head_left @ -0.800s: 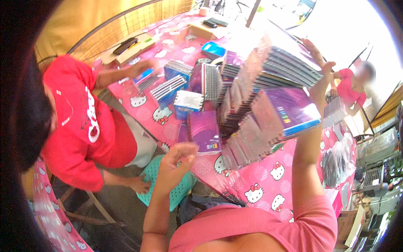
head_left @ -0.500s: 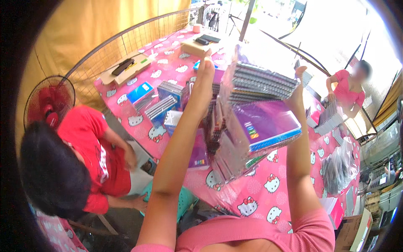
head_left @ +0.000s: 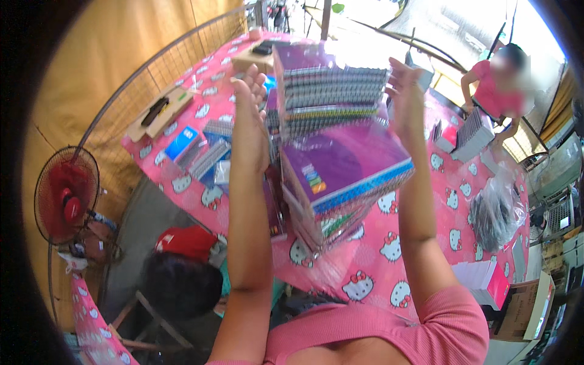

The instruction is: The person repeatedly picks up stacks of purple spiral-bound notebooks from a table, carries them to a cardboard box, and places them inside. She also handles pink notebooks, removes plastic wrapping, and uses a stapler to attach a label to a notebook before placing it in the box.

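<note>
Between my two arms stands a tall stack of spiral notebooks [head_left: 344, 161] with purple covers, wrapped in clear plastic. An upper group of notebooks [head_left: 328, 94] shows its wire bindings toward me. My left hand [head_left: 250, 106] is raised beside the stack's left side, fingers spread and holding nothing. On the other side my right hand [head_left: 406, 88] is also open, its fingers apart near the upper group's right end; I cannot tell whether they touch the plastic. Left of my left forearm lie smaller blue notebooks [head_left: 182, 145] in piles.
The pink patterned tablecloth [head_left: 359, 286] covers the table. Cardboard pieces [head_left: 176, 109] lie at the left, a clear plastic bag [head_left: 496, 213] at the right. A person in pink [head_left: 490, 91] stands beyond by more notebooks [head_left: 473, 135]. Another person [head_left: 182, 283] bends low at left, near a fan [head_left: 67, 194].
My hands have spread from the plastic and opened on both sides of the stack. The stack sits straighter. At the left, the person in red has bent down lower.
</note>
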Demonstrator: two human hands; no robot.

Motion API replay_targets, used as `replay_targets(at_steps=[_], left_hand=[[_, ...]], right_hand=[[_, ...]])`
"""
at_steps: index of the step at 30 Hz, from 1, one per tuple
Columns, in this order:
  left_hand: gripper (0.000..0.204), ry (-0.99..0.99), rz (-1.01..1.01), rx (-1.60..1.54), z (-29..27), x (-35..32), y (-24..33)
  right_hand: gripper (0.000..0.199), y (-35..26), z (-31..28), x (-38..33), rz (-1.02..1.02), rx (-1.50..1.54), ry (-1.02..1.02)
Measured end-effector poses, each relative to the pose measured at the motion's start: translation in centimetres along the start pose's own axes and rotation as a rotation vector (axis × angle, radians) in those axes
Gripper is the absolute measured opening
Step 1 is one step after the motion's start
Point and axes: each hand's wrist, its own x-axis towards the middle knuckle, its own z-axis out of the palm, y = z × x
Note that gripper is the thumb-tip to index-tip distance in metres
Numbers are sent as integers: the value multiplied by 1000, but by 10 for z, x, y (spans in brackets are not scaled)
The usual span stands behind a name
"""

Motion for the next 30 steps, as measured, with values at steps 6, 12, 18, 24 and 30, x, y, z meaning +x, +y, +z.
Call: replay_targets(at_steps=[6,12,18,24,30], left_hand=[[69,152,76,171,-5,-98,-7],[50,103,77,-73,11,-106,-22],[55,164,252,80,5,-106,-40],[59,142,169,163,-8,-121,-33],[61,371,-292,118,-38,-194,-71]], right_hand=[[81,-11,-39,-111,-1,108,-126],[83,-10,-20,-127,175,1,-59],[88,16,-30,-113,185,-51,-48],[100,1,-33,-133,269,25,-231],[95,74,-63,-186,609,116,-283]])
